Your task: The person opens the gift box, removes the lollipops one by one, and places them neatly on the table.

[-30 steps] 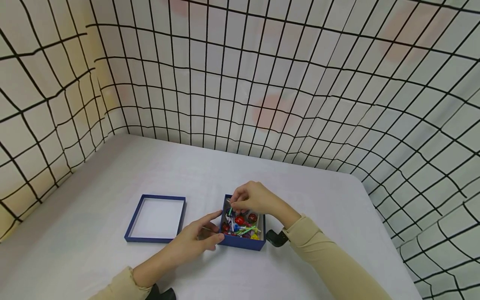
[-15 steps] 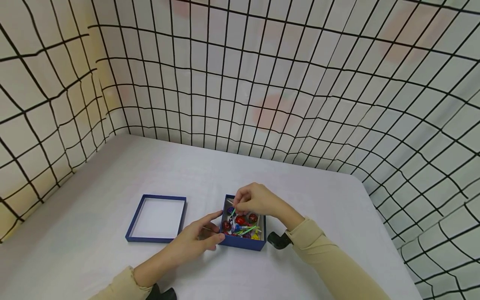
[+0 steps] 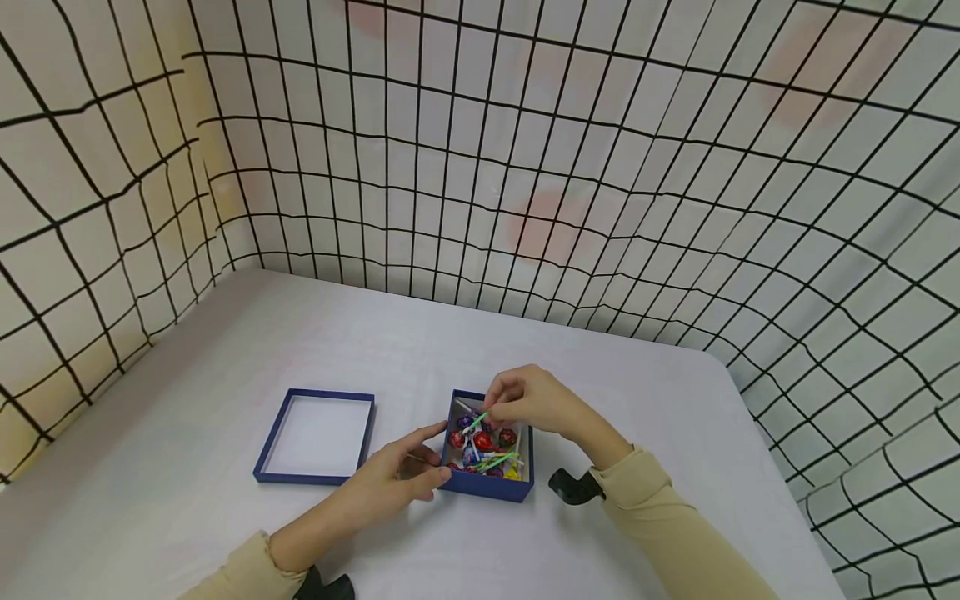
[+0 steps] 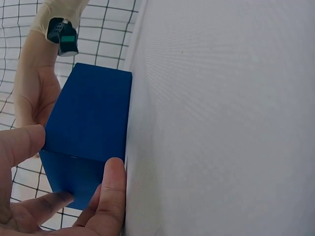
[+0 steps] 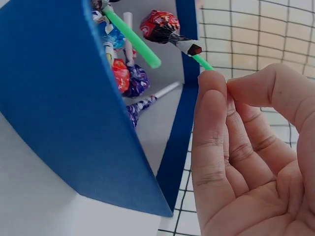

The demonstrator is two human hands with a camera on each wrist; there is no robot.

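Note:
My right hand [image 3: 536,404] pinches a lollipop [image 5: 160,27] by its green stick, thumb against fingertips. Its wrapper is red and dark, twisted at the stick. In the head view this lollipop is low over the far part of an uncovered blue box [image 3: 483,486], which holds several more lollipops [image 3: 480,458] with red, purple, blue and yellow wrappers. At the box's left side rests my left hand [image 3: 393,473], thumb at the near corner and index finger toward the rim. The left wrist view shows its fingertips [image 4: 114,172] against the outer blue wall [image 4: 93,108].
Left of the box lies its blue-rimmed lid [image 3: 300,480], white inside facing up. White cloth covers the table [image 3: 600,375]. Black-lined netting over pale walls [image 3: 480,167] rises at the back and both sides.
My right hand has drawn a little to the right with the green stick between its fingers, uncovering more lollipops. The left hand has kept its place by the box.

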